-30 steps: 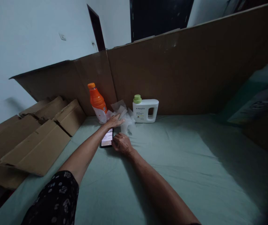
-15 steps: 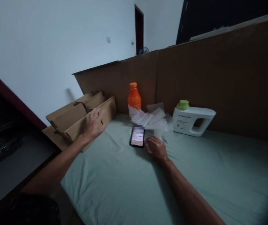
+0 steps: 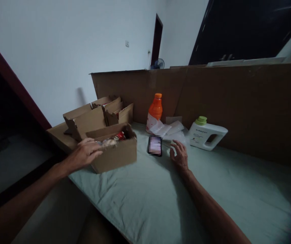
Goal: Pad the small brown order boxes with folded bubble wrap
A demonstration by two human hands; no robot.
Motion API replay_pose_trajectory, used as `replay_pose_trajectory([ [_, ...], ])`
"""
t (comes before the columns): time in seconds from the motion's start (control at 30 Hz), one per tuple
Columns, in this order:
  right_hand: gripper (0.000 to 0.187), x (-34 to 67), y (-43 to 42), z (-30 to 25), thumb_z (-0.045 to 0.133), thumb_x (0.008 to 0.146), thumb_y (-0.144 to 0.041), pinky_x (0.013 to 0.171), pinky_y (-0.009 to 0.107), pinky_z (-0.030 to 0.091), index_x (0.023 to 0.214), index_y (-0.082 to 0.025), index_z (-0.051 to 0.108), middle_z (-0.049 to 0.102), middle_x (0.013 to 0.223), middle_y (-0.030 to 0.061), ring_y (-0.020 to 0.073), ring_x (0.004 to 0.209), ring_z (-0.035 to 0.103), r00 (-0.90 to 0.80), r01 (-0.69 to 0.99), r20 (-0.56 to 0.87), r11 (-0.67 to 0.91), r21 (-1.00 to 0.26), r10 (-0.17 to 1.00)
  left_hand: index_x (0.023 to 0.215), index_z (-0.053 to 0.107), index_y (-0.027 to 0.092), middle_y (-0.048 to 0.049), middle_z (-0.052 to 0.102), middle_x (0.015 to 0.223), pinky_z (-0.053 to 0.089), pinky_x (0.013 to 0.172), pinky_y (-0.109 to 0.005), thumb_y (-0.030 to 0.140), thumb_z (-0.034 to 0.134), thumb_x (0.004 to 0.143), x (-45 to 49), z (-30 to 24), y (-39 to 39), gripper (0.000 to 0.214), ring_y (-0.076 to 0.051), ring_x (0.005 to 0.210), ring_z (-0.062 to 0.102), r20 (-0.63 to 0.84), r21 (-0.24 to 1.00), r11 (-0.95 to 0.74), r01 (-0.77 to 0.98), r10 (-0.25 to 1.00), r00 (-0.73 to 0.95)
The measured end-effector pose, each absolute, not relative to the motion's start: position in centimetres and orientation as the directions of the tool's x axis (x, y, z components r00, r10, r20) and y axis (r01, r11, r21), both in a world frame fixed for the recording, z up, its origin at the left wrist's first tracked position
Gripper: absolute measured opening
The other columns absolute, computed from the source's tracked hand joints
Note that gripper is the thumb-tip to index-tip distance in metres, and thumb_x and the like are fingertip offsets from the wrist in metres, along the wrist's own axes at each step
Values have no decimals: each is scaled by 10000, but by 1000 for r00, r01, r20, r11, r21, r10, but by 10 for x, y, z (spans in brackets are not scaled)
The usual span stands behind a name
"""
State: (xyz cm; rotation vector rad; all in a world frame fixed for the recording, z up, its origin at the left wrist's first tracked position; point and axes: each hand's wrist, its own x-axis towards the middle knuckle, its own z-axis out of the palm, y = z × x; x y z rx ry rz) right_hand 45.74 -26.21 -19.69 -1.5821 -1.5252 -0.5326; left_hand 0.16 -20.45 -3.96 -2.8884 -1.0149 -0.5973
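Observation:
My left hand [image 3: 85,155] rests on the near rim of a small open cardboard box [image 3: 116,156], fingers curled over its edge. Inside the box I see several packets, one red. My right hand [image 3: 179,155] lies on the green sheet with fingers spread, holding nothing, just right of a lit phone [image 3: 155,145]. Clear plastic bags [image 3: 169,129] lie behind the phone. An orange bottle [image 3: 154,110] and a white jug with a green cap [image 3: 206,134] stand by the cardboard wall.
A tall cardboard wall [image 3: 236,101] runs along the back of the green sheet [image 3: 186,203]. Larger cardboard boxes with open flaps [image 3: 89,117] sit at the left edge. The surface drops off at the left to a dark floor.
My left hand left the plastic bags, swung left to the boxes and now has a small open box drawn onto the sheet. My right hand's fingers have spread. The view turned left.

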Motion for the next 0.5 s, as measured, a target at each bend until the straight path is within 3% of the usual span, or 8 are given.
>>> replay_pose_trajectory([
  [0.1, 261, 450, -275, -194, 410, 909, -224, 1026, 549, 433, 1014, -199, 648, 634, 1260, 170, 302, 1197, 549, 201, 952, 767, 63, -299, 609, 905, 726, 288, -2, 756, 871, 441, 1081, -433, 215, 513, 914, -6, -50, -250, 225, -175, 864, 700, 450, 140, -904, 403, 421, 788],
  [0.27, 233, 435, -299, -189, 455, 901, -253, 993, 434, 480, 998, -214, 663, 686, 1195, 116, 248, 1120, 612, 160, 960, 636, 31, -279, 755, 1153, 663, 362, 7, 755, 1042, 413, 1147, -528, 174, 631, 839, -11, -63, -301, 367, -250, 1147, 660, 591, 96, -938, 333, 323, 739],
  [0.37, 256, 424, -303, -187, 521, 867, -252, 930, 374, 503, 1067, -212, 675, 704, 1155, 95, 235, 1064, 642, 143, 970, 525, -13, -243, 839, 1370, 524, 386, -41, 623, 1346, 417, 1142, -580, 264, 735, 760, -22, -84, -308, 656, -327, 1286, 567, 763, 189, -889, 418, 401, 507],
  [0.43, 320, 416, -299, -186, 534, 857, -240, 862, 343, 505, 1147, -202, 664, 716, 1107, 100, 232, 992, 661, 157, 975, 454, -65, -212, 877, 1425, 474, 366, -60, 523, 1449, 422, 1138, -578, 295, 695, 775, -29, -106, -306, 689, -345, 1333, 520, 816, 379, -821, 426, 514, 264],
  [0.5, 370, 409, -290, -184, 535, 869, -253, 812, 322, 489, 1218, -185, 640, 727, 1062, 116, 236, 934, 669, 180, 977, 388, -120, -174, 904, 1447, 451, 338, -74, 499, 1463, 402, 1150, -574, 323, 650, 805, -31, -133, -304, 672, -350, 1355, 497, 767, 566, -738, 367, 635, 94],
])
